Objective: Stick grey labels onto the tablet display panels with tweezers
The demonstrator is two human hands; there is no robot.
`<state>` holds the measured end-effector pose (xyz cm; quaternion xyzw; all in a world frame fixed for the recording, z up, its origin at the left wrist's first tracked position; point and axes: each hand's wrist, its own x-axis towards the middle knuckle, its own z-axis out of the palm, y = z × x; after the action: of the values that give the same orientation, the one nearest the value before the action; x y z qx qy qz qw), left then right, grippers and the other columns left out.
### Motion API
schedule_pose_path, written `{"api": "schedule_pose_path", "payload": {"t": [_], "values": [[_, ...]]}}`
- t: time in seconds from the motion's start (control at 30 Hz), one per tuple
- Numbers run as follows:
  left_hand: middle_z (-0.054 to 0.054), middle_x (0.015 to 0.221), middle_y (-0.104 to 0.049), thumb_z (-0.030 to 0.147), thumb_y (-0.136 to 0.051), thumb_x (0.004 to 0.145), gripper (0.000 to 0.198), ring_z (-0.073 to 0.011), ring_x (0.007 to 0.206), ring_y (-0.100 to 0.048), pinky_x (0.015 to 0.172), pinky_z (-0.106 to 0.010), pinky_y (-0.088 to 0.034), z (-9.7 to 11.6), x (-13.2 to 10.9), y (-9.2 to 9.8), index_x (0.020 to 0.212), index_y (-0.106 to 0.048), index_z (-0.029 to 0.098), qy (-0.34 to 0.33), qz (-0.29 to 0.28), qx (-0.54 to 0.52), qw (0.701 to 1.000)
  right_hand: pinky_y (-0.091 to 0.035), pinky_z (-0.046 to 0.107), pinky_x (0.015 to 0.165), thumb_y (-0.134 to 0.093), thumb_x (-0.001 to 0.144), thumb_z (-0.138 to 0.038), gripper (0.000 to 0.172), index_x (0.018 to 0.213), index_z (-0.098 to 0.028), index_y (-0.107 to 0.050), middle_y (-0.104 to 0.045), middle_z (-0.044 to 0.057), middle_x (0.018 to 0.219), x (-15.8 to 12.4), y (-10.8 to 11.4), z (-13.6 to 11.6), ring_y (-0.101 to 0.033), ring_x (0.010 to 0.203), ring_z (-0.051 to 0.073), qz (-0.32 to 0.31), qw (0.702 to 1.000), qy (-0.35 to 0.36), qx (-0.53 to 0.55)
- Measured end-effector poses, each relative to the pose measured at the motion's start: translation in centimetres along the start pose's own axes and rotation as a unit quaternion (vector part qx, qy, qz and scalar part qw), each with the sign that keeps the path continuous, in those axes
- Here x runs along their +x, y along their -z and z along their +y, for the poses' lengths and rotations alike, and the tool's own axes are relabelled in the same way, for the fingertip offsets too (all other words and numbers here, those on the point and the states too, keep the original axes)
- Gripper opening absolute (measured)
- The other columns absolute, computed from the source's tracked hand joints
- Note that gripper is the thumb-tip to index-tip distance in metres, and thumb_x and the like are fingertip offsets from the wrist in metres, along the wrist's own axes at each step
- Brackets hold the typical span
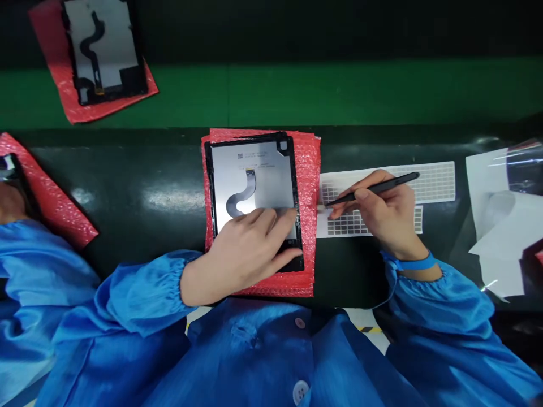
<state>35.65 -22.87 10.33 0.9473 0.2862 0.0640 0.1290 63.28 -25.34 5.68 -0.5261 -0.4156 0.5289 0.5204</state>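
Right hand (375, 223) is pinched tight on slim black tweezers (377, 188), tips aimed left over a white gridded label sheet (428, 183), right beside pink-red bubble wrap (307, 186). Left hand (241, 251) sits open on a black-framed silver tablet panel (271, 175), long axis pointing away from the body, so that hand's nearer.

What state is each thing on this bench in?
Left hand: resting on the tablet panel, fingers spread.
Right hand: gripping the tweezers.
Tweezers: tips at the label sheet.
Tablet panel: lying silver side up on red bubble wrap.
Flex cable: lying curved on the panel.
Label sheet: lying flat.
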Motion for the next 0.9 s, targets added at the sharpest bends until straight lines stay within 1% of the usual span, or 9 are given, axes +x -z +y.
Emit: {"api": "schedule_pose_path", "payload": {"t": [0.07,0.1,0.13,0.2,0.27,0.37,0.5,0.73,0.9], "values": [[-0.013,0.104,-0.068,0.065,-0.046,0.104,0.072,-0.0278,0.089,-0.069,0.064,-0.038,-0.055,0.5,0.7,-0.6,0.145,-0.051,0.006,0.025,-0.020,0.027,0.999,-0.069,0.034,0.057,-0.082,0.090,-0.038,0.023,0.092,-0.022,-0.065,-0.078,0.001,0.073,1.5,-1.5,0.0,-0.078,0.060,0.022,-0.037,0.999,0.001,0.013],[-0.013,0.104,-0.067,0.069,-0.044,0.103,0.076,-0.0284,0.089,-0.068,0.062,-0.038,-0.055,0.6,0.8,-0.7,0.146,-0.050,0.006,0.034,-0.023,0.034,0.999,-0.069,0.032,0.056,-0.082,0.090,-0.039,0.024,0.092,-0.022,-0.065,-0.077,0.001,0.071,2.3,-2.2,0.1,-0.078,0.060,0.022,-0.053,0.998,-0.001,0.018],[-0.013,0.104,-0.066,0.069,-0.045,0.103,0.077,-0.0287,0.089,-0.068,0.060,-0.038,-0.054,0.7,1.0,-0.9,0.147,-0.050,0.006,0.039,-0.025,0.039,0.998,-0.068,0.030,0.054,-0.083,0.090,-0.041,0.025,0.092,-0.022,-0.065,-0.077,0.000,0.070,3.1,-2.7,0.3,-0.078,0.059,0.021,-0.067,0.997,-0.006,0.023],[-0.012,0.106,-0.065,0.063,-0.049,0.103,0.073,-0.0286,0.090,-0.068,0.059,-0.037,-0.053,0.6,1.0,-1.0,0.149,-0.048,0.006,0.040,-0.030,0.047,0.998,-0.067,0.027,0.050,-0.083,0.089,-0.042,0.026,0.092,-0.023,-0.066,-0.076,0.000,0.070,4.3,-3.3,0.7,-0.077,0.056,0.020,-0.085,0.996,-0.017,0.032],[-0.013,0.110,-0.065,0.059,-0.054,0.103,0.072,-0.0292,0.093,-0.068,0.062,-0.037,-0.055,0.4,1.1,-1.0,0.150,-0.046,0.005,0.035,-0.036,0.046,0.998,-0.066,0.027,0.047,-0.083,0.089,-0.043,0.026,0.092,-0.023,-0.066,-0.076,0.000,0.070,4.9,-3.4,1.0,-0.076,0.054,0.020,-0.090,0.995,-0.026,0.044],[-0.014,0.114,-0.066,0.061,-0.056,0.101,0.077,-0.0296,0.096,-0.069,0.063,-0.037,-0.055,0.2,1.2,-1.0,0.151,-0.044,0.003,0.031,-0.041,0.029,0.998,-0.067,0.027,0.047,-0.083,0.090,-0.040,0.024,0.093,-0.023,-0.066,-0.076,-0.001,0.071,5.2,-3.2,1.2,-0.076,0.053,0.019,-0.092,0.993,-0.035,0.062],[-0.012,0.109,-0.067,0.063,-0.059,0.099,0.081,-0.0271,0.089,-0.069,0.057,-0.035,-0.052,0.0,1.6,-0.9,0.151,-0.043,0.004,0.036,-0.051,0.020,0.998,-0.068,0.028,0.050,-0.083,0.090,-0.037,0.022,0.093,-0.023,-0.067,-0.078,0.000,0.073,5.1,-3.1,1.2,-0.077,0.056,0.019,-0.095,0.992,-0.044,0.073],[-0.011,0.107,-0.066,0.062,-0.059,0.099,0.077,-0.0256,0.086,-0.069,0.055,-0.034,-0.050,0.0,1.5,-0.7,0.150,-0.045,0.005,0.043,-0.058,0.011,0.997,-0.069,0.028,0.051,-0.081,0.092,-0.034,0.017,0.094,-0.023,-0.069,-0.078,0.000,0.075,5.0,-3.1,1.1,-0.077,0.057,0.019,-0.098,0.991,-0.049,0.078],[-0.011,0.107,-0.067,0.062,-0.060,0.098,0.085,-0.0251,0.084,-0.069,0.052,-0.034,-0.049,0.0,1.6,-0.7,0.155,-0.040,0.003,0.043,-0.056,0.015,0.997,-0.069,0.027,0.052,-0.081,0.093,-0.034,0.017,0.094,-0.022,-0.068,-0.078,0.000,0.075,5.0,-3.1,1.1,-0.077,0.059,0.018,-0.093,0.992,-0.046,0.074]]}}
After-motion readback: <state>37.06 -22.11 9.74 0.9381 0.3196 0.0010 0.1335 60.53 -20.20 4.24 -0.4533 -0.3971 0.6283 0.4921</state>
